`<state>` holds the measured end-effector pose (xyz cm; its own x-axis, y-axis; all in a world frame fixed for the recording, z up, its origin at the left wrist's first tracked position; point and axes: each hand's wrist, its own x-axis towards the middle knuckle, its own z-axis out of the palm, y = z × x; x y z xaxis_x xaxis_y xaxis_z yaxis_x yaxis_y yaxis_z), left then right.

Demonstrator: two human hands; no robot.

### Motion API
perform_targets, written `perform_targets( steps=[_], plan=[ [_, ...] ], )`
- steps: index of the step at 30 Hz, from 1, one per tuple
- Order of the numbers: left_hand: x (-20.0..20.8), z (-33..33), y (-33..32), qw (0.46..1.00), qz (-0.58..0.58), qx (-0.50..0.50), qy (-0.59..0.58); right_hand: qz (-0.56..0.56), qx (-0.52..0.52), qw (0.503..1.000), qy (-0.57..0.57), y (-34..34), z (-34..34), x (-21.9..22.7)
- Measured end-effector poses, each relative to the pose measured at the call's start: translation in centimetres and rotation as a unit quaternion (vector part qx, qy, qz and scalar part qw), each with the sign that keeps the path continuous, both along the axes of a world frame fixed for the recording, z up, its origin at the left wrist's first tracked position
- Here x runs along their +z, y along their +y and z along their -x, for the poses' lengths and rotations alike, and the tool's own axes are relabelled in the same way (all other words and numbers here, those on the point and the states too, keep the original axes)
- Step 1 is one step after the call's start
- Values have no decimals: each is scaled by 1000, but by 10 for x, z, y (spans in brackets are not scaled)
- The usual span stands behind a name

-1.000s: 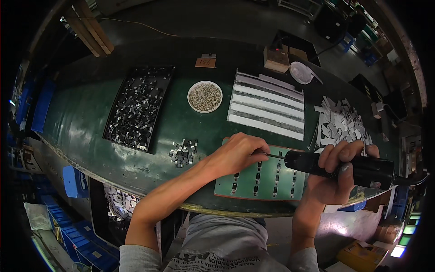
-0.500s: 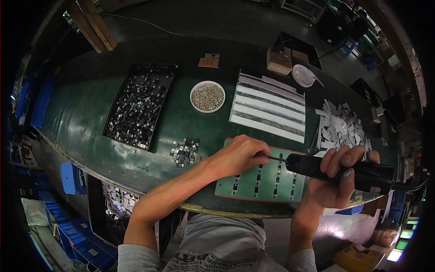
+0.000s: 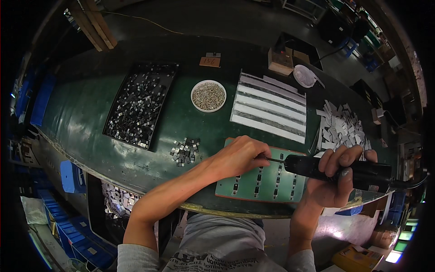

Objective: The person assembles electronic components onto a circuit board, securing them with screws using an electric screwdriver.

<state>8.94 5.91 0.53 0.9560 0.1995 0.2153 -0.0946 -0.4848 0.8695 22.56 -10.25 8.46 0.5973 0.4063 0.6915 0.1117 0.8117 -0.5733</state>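
My right hand (image 3: pixel 337 174) is wrapped round a black electric screwdriver (image 3: pixel 308 167), held nearly level with its thin bit (image 3: pixel 276 160) pointing left. At the bit's tip, the thumb and fingers of my left hand (image 3: pixel 248 154) are pinched together; whatever lies between them is too small to make out. Both hands are over a green board (image 3: pixel 245 187) with a brownish edge. Rows of small black components with metal tabs, such as this component (image 3: pixel 277 181), are on the board. My left hand and wrist hide its upper left part.
Left of the board lies a loose pile of black components (image 3: pixel 185 152). Beyond it are a black tray (image 3: pixel 170 84) of the same parts and a white bowl (image 3: pixel 224 102) of small screws. White strips (image 3: pixel 267 105), white pieces (image 3: pixel 342 127) and a wooden block (image 3: pixel 280 63) occupy the right.
The screwdriver has shifted very slightly left, toward my left hand. My left hand keeps its pinch at the bit's tip.
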Motion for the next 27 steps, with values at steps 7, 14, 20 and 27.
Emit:
perform_targets(
  steps=[7, 14, 20, 27],
  plan=[
    [9, 1, -1, 999, 34, -5, 40, 0, 0, 1000, 6, 3, 2, -4],
    [10, 2, -1, 998, 29, -2, 48, 7, -7, 1000, -13, 3, 3, -2],
    [7, 2, -2, 998, 37, -4, 48, 9, -7, 1000, -4, 2, 2, -5],
    [-2, 0, -2, 997, 58, -29, 34, -3, 2, 1000, -5, 4, 5, -1]
  ],
)
